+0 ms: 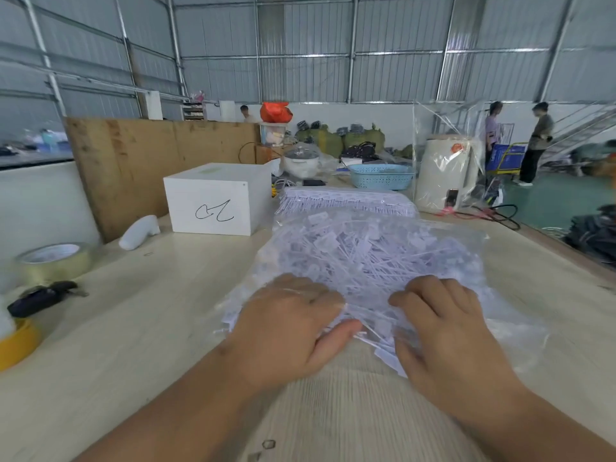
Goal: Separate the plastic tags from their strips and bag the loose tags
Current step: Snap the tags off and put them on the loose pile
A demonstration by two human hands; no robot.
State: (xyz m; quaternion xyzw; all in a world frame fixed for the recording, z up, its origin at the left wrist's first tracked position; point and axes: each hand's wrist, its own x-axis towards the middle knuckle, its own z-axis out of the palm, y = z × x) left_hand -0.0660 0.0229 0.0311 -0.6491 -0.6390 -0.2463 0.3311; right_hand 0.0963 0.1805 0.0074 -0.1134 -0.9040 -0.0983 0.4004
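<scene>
Loose plastic tags [366, 261] fill a clear plastic bag [466, 248] lying flat on a pale wooden worktable [150, 328] in a metal-walled warehouse, its mouth turned toward the worker, apparently so that more tags can be fed in from the near edge. Behind the bag, a stack of tag strips [346, 198] sits in neat rows, seemingly kept within reach for separating. Left of that stack stands a white box [213, 198] with a handwritten mark, and a blue plastic basket [381, 176] rests farther back. Near the table's left edge are a roll of clear tape [53, 261] and a yellow tape roll [16, 345].

At the bag's near end, the left hand [286, 331] lies over the film and tags with its fingers curled down and the thumb stretched toward the centre; whether it pinches the film cannot be told through the blur. The right hand [446, 328] bears on the bag with fingers bent, knuckles up. A few tags [373, 341] spill from the opening between the two thumbs, touching both hands, likely being gathered inward.
</scene>
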